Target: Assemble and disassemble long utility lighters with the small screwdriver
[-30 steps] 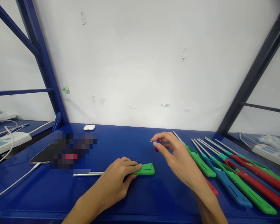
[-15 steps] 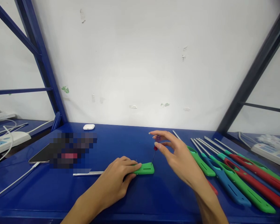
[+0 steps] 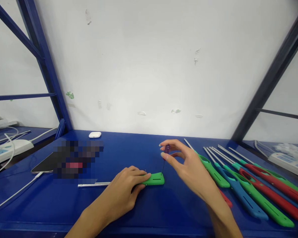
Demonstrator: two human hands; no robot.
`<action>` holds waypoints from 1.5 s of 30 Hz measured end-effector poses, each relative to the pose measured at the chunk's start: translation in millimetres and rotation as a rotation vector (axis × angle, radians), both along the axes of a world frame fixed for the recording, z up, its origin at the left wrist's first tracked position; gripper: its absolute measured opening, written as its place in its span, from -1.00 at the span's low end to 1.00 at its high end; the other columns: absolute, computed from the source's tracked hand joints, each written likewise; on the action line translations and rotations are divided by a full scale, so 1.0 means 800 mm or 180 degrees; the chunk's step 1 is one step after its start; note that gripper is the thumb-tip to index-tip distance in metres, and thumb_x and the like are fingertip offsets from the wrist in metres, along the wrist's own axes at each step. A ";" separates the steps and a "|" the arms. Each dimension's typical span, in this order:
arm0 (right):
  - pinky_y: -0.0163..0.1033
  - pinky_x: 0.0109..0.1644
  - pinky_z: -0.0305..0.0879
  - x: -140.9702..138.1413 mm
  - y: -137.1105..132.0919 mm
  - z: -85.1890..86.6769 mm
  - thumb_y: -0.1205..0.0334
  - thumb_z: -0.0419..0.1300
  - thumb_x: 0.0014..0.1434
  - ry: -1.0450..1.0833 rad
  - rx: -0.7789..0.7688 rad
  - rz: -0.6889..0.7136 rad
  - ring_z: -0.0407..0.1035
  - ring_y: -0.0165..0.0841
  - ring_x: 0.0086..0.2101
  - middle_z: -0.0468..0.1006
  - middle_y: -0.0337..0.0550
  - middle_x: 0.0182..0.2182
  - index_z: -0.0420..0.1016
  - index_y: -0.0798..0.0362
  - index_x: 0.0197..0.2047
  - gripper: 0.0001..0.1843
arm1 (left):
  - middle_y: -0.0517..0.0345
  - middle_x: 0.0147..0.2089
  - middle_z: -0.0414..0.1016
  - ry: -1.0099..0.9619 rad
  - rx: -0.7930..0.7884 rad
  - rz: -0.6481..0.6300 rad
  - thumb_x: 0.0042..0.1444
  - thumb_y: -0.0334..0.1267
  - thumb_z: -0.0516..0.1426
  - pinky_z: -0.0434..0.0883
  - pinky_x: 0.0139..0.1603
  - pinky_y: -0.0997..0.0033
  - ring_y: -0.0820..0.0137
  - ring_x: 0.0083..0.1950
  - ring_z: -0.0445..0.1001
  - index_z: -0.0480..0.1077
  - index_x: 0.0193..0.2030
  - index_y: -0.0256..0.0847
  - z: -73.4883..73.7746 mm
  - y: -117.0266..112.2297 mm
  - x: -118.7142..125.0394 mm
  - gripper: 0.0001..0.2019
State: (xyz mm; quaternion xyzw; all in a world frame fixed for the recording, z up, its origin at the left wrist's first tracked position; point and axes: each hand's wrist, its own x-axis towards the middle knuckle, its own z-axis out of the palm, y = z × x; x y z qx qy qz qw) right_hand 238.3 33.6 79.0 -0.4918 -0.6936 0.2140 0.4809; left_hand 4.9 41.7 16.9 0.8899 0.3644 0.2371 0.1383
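Note:
A green long-necked lighter [image 3: 157, 179] lies on the blue table, its metal tube pointing left. My left hand [image 3: 127, 186] is closed over its middle, pressing it down and hiding that part. Above the handle's right end, my right hand [image 3: 183, 163] pinches a small screwdriver [image 3: 167, 149] with a dark red-purple grip between thumb and fingers. The screwdriver stands nearly upright, and its thin shaft meets the handle near its far edge. Whether the tip sits in a screw is too small to tell.
Several red, green and blue lighters [image 3: 260, 195] lie in a group on the right. On the left are a phone [image 3: 43, 163] with a white cable and a blurred patch. A white earbud case [image 3: 94, 135] sits at the back. Power strips [image 3: 11, 148] flank the table.
My right thumb and fingers have shifted slightly on the screwdriver's grip, which leans a little differently. My left hand and the green lighter have stayed in place.

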 end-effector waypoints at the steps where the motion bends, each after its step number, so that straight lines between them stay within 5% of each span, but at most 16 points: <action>1: -0.09 0.03 0.45 0.000 0.000 -0.001 0.10 0.28 0.32 -0.0018 0.0007 -0.0016 0.52 -0.24 -0.08 0.63 -0.24 -0.04 0.57 -0.19 -0.04 -0.85 | 0.21 0.23 0.61 0.0010 -0.0002 0.0003 0.37 -0.49 0.14 0.49 0.22 0.03 0.16 0.17 0.53 0.50 0.29 0.03 0.000 0.000 0.000 -0.55; 13: -0.05 0.17 0.40 0.000 0.001 -0.004 0.07 0.28 0.34 -0.0177 0.0140 -0.0101 0.51 -0.20 0.05 0.64 -0.24 0.01 0.57 -0.24 0.04 -0.79 | 0.20 0.22 0.62 0.0009 0.0061 0.0022 0.37 -0.47 0.15 0.49 0.23 -0.01 0.15 0.17 0.54 0.50 0.30 0.02 -0.004 0.001 -0.001 -0.56; 16: -0.03 0.15 0.38 0.000 0.002 -0.004 0.08 0.30 0.32 -0.0223 0.0213 -0.0193 0.52 -0.18 0.01 0.64 -0.21 -0.05 0.59 -0.20 -0.03 -0.84 | 0.19 0.22 0.62 -0.0004 0.0085 0.0023 0.37 -0.47 0.15 0.49 0.23 0.01 0.16 0.16 0.54 0.50 0.29 0.02 -0.006 0.002 -0.001 -0.56; 21: -0.05 0.06 0.39 0.001 -0.001 0.001 0.15 0.18 0.40 -0.0312 0.0214 -0.0236 0.56 -0.18 -0.07 0.67 -0.20 -0.10 0.54 -0.22 0.12 -0.73 | 0.14 0.22 0.62 -0.0008 0.0114 0.0034 0.37 -0.46 0.14 0.49 0.24 0.02 0.15 0.17 0.55 0.51 0.28 -0.01 -0.006 0.001 0.000 -0.58; 28: -0.05 0.10 0.38 -0.001 -0.001 0.000 0.15 0.31 0.30 -0.0329 0.0357 -0.0265 0.53 -0.17 -0.07 0.65 -0.19 -0.11 0.59 -0.13 -0.12 -0.92 | 0.13 0.22 0.62 0.0026 0.0109 0.0030 0.37 -0.47 0.15 0.50 0.23 0.00 0.14 0.17 0.55 0.51 0.28 -0.05 -0.004 0.001 0.000 -0.58; 35: -0.10 0.05 0.38 -0.003 -0.002 0.001 0.23 0.23 0.37 -0.0342 0.0243 -0.0134 0.56 -0.21 -0.03 0.68 -0.25 -0.07 0.54 -0.22 0.10 -0.73 | 0.12 0.23 0.62 0.0049 0.0103 0.0044 0.37 -0.47 0.14 0.50 0.23 0.00 0.13 0.17 0.54 0.52 0.28 -0.06 -0.005 0.001 0.000 -0.59; 40: -0.11 0.04 0.38 -0.005 -0.002 0.001 0.21 0.28 0.32 -0.0260 0.0350 -0.0148 0.53 -0.20 -0.07 0.65 -0.21 -0.12 0.57 -0.13 -0.08 -0.89 | 0.12 0.24 0.61 0.0048 0.0117 0.0049 0.38 -0.46 0.14 0.48 0.26 -0.01 0.13 0.19 0.53 0.51 0.28 -0.05 -0.006 0.002 0.000 -0.59; 45: -0.12 0.06 0.41 -0.002 -0.005 0.006 0.13 0.14 0.43 0.0190 0.0486 -0.0301 0.54 -0.20 -0.04 0.66 -0.16 -0.06 0.57 -0.14 0.06 -0.77 | 0.14 0.23 0.62 0.0039 0.0116 0.0053 0.40 -0.44 0.13 0.49 0.23 0.04 0.15 0.17 0.55 0.50 0.28 -0.01 -0.005 0.000 0.000 -0.60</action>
